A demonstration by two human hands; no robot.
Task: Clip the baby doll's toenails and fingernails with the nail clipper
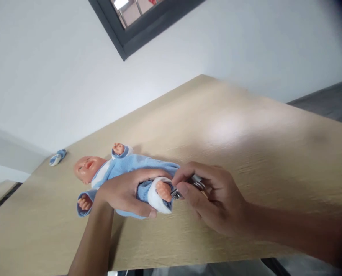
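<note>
A baby doll [113, 172] in a pale blue and white suit lies on its back on a light wooden table [245, 153]. My left hand [127, 191] wraps around the doll's leg and holds it with the bare foot [162, 191] sticking out of a white cuff. In my right hand [213, 199], thumb and fingers pinch a small metal nail clipper [198, 183], whose tip [175, 194] sits right at the doll's toes. Part of the clipper is hidden by my fingers.
A small rolled blue-and-white sock [57, 157] lies near the far left table edge. White walls rise beyond the table, with a dark-framed window [125, 23] at the top. Dark grey floor [326, 99] shows past the right edge.
</note>
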